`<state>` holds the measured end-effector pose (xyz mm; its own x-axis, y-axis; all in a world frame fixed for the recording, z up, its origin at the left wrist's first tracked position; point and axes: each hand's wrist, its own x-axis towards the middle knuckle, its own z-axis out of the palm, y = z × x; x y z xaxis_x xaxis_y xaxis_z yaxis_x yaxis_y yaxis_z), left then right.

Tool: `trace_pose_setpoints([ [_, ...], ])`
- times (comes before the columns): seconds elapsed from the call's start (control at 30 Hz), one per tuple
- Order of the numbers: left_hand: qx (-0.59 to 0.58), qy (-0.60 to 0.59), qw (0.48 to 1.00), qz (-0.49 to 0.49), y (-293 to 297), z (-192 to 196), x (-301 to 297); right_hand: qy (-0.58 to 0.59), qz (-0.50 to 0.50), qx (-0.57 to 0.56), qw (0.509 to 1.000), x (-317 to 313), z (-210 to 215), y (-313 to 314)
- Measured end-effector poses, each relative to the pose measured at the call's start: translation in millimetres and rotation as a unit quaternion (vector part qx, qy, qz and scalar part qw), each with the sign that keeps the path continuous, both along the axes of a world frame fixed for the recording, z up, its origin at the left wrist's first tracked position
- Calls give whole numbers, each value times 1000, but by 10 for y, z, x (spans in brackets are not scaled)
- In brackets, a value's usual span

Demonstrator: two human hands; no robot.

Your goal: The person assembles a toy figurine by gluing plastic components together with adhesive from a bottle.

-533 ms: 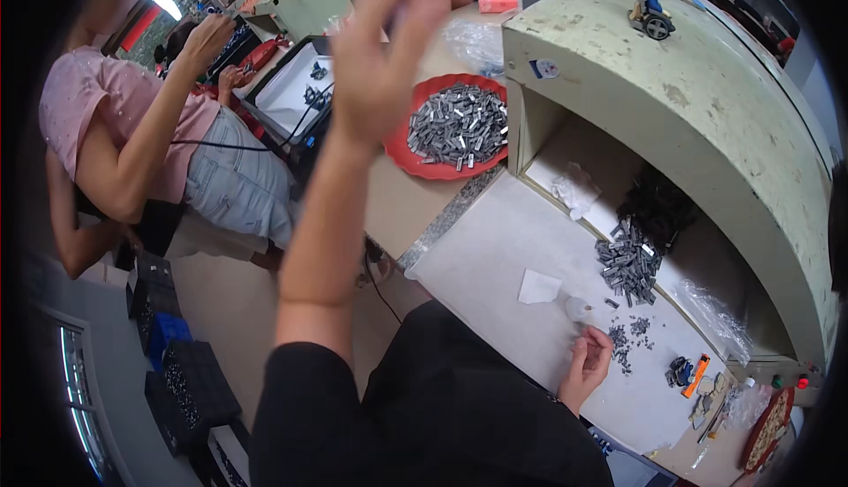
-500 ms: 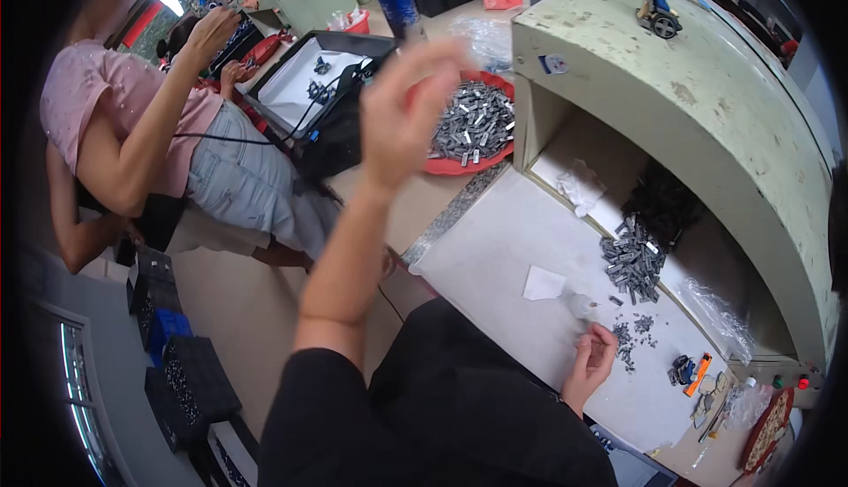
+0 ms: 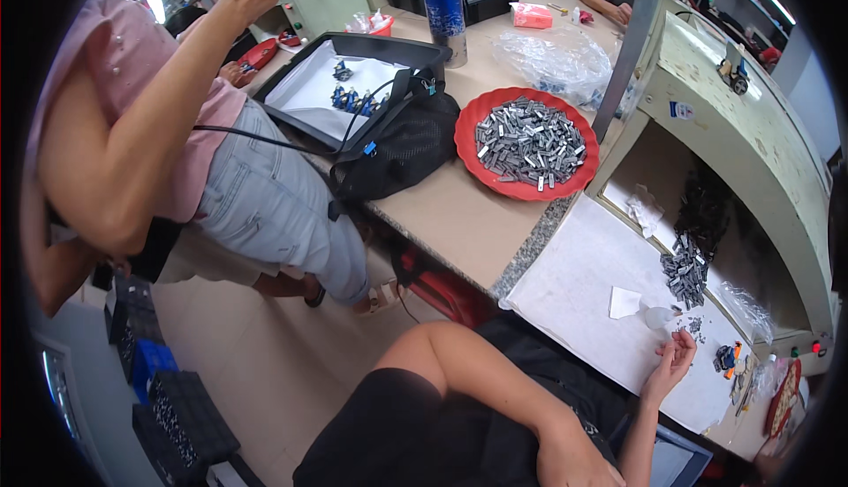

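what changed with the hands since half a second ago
The left hand, raised high over the red tray earlier, has come down and now rests low against the body; it held nothing then and holds nothing now. The right hand stayed on the white work surface beside the small grey parts. The tray of parts and the black bag lie as before.

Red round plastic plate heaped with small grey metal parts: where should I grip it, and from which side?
Grip the red round plastic plate by its bare rim nearest you, keeping it level: the small grey metal parts are loose, and the black mesh bag crowds its left.
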<state>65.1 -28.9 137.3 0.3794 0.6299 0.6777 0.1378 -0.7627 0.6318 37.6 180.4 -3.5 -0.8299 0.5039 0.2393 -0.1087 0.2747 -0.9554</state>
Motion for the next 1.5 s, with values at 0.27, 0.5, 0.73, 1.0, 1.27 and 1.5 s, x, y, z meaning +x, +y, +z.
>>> trace_pose_setpoints([
  [0.27, 94, -44, 978, -179, -525, -38, -129, -38, -86, 114, 989, 38, -17, 15],
  [0.5, 25, -36, 987, -157, -69, 135, 11, -24, -31, -7, 999, -55, 130, -106],
  [0.73, 61, -153, 954, -250, -55, 71, 50, -9, 3, -5, 1000, -6, 65, -64],
  [1.0, -145, -231, 961, 45, -183, -665, -728, 21, -19, 45, 999, -7, 95, -41],
  [1.27, -292, 195, 684, 639, -164, -755, -1052, 28, 51, 173, 983, -243, 205, -391],
  [1.5, -317, 356, 601, 642, 31, -1010, -1458, -26, 78, 4, 997, -155, 152, -192],
])
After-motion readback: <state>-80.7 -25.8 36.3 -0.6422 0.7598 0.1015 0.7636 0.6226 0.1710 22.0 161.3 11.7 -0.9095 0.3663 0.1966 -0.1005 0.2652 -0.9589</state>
